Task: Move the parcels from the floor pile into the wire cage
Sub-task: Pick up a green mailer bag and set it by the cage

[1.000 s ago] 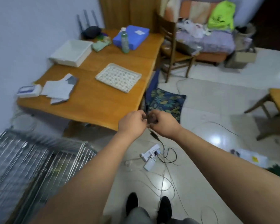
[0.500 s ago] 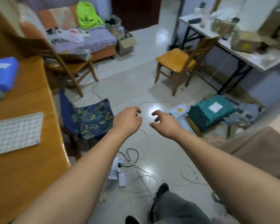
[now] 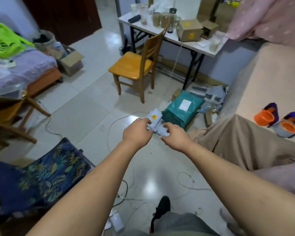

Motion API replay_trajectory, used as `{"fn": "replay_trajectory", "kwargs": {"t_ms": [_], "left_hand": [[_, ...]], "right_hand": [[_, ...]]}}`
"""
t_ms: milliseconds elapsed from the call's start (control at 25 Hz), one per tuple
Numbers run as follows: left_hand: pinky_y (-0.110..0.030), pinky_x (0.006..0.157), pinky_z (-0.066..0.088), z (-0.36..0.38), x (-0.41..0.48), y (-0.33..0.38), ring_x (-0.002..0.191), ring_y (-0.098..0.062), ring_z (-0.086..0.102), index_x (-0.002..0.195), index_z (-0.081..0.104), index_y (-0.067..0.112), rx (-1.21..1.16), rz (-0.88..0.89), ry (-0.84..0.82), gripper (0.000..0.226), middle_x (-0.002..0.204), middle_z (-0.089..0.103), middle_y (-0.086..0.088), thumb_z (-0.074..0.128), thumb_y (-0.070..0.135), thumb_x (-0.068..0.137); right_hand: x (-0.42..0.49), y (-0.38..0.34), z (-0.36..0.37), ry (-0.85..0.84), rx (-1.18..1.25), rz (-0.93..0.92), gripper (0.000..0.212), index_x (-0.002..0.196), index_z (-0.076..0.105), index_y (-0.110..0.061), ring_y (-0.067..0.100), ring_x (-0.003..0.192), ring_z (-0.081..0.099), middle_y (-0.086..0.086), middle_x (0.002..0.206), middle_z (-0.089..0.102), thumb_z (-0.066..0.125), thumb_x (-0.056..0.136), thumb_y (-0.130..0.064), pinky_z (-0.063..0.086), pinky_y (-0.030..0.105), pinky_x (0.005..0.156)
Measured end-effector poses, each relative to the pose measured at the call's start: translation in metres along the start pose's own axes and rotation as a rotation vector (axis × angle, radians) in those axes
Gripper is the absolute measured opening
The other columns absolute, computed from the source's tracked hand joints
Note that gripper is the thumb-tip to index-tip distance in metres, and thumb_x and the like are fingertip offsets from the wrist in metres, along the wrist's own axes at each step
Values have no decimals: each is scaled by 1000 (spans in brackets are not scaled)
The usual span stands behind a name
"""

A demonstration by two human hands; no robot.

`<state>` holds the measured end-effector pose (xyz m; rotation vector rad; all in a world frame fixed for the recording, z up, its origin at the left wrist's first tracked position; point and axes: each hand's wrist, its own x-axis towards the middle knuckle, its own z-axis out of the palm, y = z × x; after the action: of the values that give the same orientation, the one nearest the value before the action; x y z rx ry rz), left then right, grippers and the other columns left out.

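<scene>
The floor pile lies by the folding table's legs: a stack of teal parcels (image 3: 182, 108) with a white label, pale grey parcels (image 3: 154, 116) with a yellow sticker in front of it, and more grey bags (image 3: 211, 96) behind. My left hand (image 3: 137, 133) and my right hand (image 3: 175, 136) are stretched out side by side in front of the pale grey parcels and partly cover them. The fingers are loosely curled and apart, and I see nothing held in either hand. The wire cage is out of view.
A wooden chair (image 3: 134, 68) stands just beyond the pile, under a white folding table (image 3: 186, 43). A beige-covered bed (image 3: 262, 99) with shoes (image 3: 278, 121) is on the right. Cables (image 3: 112, 126) trail over the tiles. A blue floral cushion (image 3: 46, 174) sits at lower left.
My view has swung right, from the wooden table and wire cage to the parcel pile. My hands have parted from pinching together and now reach toward the pale grey parcels.
</scene>
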<state>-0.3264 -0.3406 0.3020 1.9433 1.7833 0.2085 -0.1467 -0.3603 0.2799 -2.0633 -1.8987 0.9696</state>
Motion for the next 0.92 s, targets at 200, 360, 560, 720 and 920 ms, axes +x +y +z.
{"fn": "replay_trajectory", "kwargs": {"t_ms": [200, 360, 560, 720, 920], "left_hand": [[-33, 82, 47, 7, 80, 37, 112, -20, 60, 133, 58, 32, -5, 59, -16, 39, 130, 58, 4, 55, 41, 96], [-36, 85, 51, 16, 140, 56, 110, -21, 62, 134, 58, 31, -19, 99, -61, 42, 134, 55, 3, 50, 53, 98], [-38, 86, 50, 25, 228, 71, 108, -22, 61, 133, 59, 28, -20, 184, -167, 48, 131, 55, 2, 43, 59, 100], [-45, 97, 50, 31, 303, 83, 113, -23, 58, 129, 59, 27, -27, 233, -241, 63, 127, 60, -1, 22, 70, 100], [-43, 100, 50, 53, 379, 109, 124, -24, 57, 143, 50, 26, 69, 298, -358, 69, 143, 51, -5, 21, 71, 100]], "right_hand": [[59, 35, -37, 47, 43, 107, 64, 146, 46, -14, 33, 125, 55, 17, 137, 56, 66, 87, -30, 45, 36, 100], [105, 54, -56, 69, 94, 189, 67, 150, 41, -15, 33, 127, 52, 18, 138, 54, 65, 89, -27, 43, 33, 101], [166, 70, -78, 140, 199, 288, 68, 151, 40, -15, 29, 127, 52, 14, 140, 54, 68, 90, -27, 40, 28, 99], [210, 81, -101, 215, 274, 396, 69, 152, 38, -18, 27, 126, 54, 13, 142, 53, 69, 91, -28, 40, 26, 93], [261, 115, -115, 229, 366, 495, 68, 151, 38, -22, 28, 126, 54, 13, 141, 53, 69, 91, -30, 38, 26, 93]]}}
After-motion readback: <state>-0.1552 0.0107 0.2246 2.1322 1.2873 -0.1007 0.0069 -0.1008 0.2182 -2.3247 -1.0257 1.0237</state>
